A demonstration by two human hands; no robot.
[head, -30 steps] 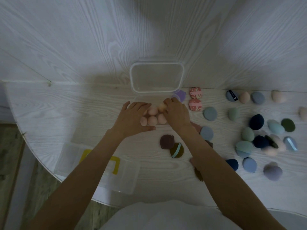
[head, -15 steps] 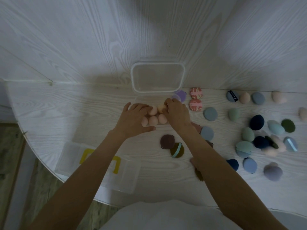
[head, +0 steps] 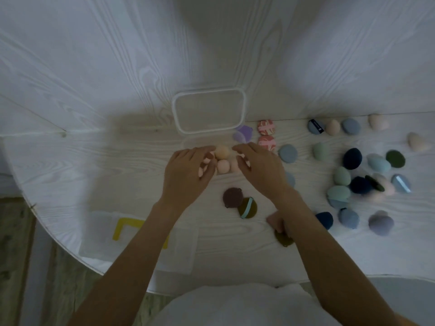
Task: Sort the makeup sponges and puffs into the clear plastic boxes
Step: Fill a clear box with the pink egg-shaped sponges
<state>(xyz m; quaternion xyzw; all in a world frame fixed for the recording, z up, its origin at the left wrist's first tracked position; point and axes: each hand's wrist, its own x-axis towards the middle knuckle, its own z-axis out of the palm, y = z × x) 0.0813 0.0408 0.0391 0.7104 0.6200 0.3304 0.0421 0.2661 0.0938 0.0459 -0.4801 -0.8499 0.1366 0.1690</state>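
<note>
Both hands lifted slightly | left hand, right hand loosely spread (holding nothing) | rounded peach sponges between

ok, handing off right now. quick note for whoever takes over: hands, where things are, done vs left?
Left hand: fingers loosely curled over the peach sponges, touching them; a firm grip is not evident.
Right hand: open, hovering at the same cluster.
The sponges sit in a low clear box in front of the lid that leans on the wall.
A second clear box stands at the near left edge of the table.
Done: peach batch gathered.
Left: blue, green, navy, pink and brown puffs lie loose on the table to the right.
</note>
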